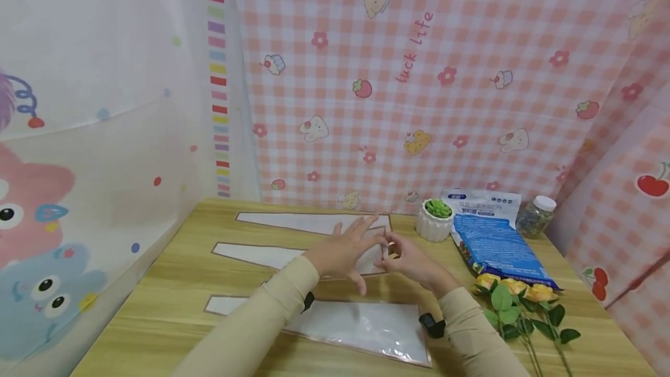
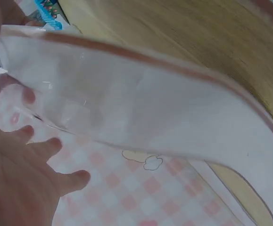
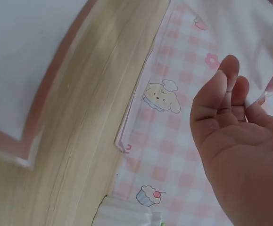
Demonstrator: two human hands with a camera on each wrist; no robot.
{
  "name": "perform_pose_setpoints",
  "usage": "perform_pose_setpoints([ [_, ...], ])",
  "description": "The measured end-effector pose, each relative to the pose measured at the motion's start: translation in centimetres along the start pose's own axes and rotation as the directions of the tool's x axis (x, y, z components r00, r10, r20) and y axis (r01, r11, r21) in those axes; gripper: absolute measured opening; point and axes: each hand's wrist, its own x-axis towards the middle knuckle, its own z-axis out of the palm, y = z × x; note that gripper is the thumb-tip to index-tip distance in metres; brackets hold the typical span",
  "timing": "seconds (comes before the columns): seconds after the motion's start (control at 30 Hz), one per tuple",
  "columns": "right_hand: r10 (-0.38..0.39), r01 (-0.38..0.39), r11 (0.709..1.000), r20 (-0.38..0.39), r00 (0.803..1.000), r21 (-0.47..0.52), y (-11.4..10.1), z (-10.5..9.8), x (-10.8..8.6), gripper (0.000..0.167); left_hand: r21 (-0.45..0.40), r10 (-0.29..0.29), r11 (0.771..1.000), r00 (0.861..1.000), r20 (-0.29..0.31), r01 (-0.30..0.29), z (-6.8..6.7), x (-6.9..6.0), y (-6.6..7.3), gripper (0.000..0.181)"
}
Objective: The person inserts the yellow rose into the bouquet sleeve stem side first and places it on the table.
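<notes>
Three tapered white sleeves with brownish-pink borders are in the head view: a far one (image 1: 298, 221), a near one (image 1: 366, 322), and a middle one (image 1: 272, 253) with both hands at its wide right end. My left hand (image 1: 340, 252) has its fingers spread over that end; in the left wrist view, one fingertip shows through the clear film of the sleeve (image 2: 122, 99), which bends in the air. My right hand (image 1: 416, 263) pinches the wide end's edge. In the right wrist view, that hand (image 3: 242, 132) has bent fingers against the sleeve (image 3: 249, 42), its thumb contact partly hidden.
At the back right of the wooden table (image 1: 157, 301) stand a potted succulent (image 1: 435, 220), a blue and white bag (image 1: 502, 243) and a lidded jar (image 1: 536, 217). Yellow artificial roses (image 1: 515, 288) lie at the right. A pink checked cloth (image 1: 335, 109) hangs behind.
</notes>
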Motion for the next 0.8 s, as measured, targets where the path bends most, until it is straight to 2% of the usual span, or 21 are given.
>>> perform_pose_setpoints([
  [0.07, -0.004, 0.004, 0.999, 0.008, 1.0, 0.051, 0.2, 0.0, 0.0, 0.072, 0.004, -0.018, 1.0, 1.0, 0.014, 0.018, 0.2, 0.2, 0.1, 0.118],
  [0.2, -0.003, -0.002, 0.986, 0.028, 1.0, 0.167, 0.6, 0.0, 0.0, 0.07, 0.074, -0.049, 0.996, 0.998, 0.027, 0.047, 0.6, 0.2, 0.0, 0.13],
  [0.3, -0.005, -0.002, 0.975, 0.031, 0.999, 0.223, 0.8, 0.0, -0.2, 0.068, 0.11, -0.049, 0.993, 0.999, 0.009, 0.048, 1.2, 0.1, -0.1, 0.129],
  [0.37, 0.0, -0.006, 0.97, 0.023, 1.0, 0.242, 0.8, 0.0, -0.3, 0.068, 0.1, -0.049, 0.994, 0.999, -0.009, 0.05, 1.7, 0.1, -0.2, 0.127],
  [0.5, 0.019, -0.018, 0.966, 0.0, 1.0, 0.257, 0.7, 0.0, -0.4, 0.068, 0.115, -0.037, 0.992, 0.998, -0.052, 0.043, 2.3, 0.3, -0.4, 0.114],
  [0.6, 0.032, -0.025, 0.969, -0.022, 0.999, 0.247, 0.6, 0.0, -0.5, 0.065, 0.168, -0.015, 0.985, 0.998, -0.066, 0.026, 2.3, 0.5, -0.4, 0.106],
  [0.8, 0.032, -0.016, 0.987, -0.094, 0.995, 0.159, 0.6, -0.5, -0.8, 0.043, 0.273, 0.014, 0.962, 0.998, -0.054, 0.001, 1.7, 0.6, -0.2, 0.098],
])
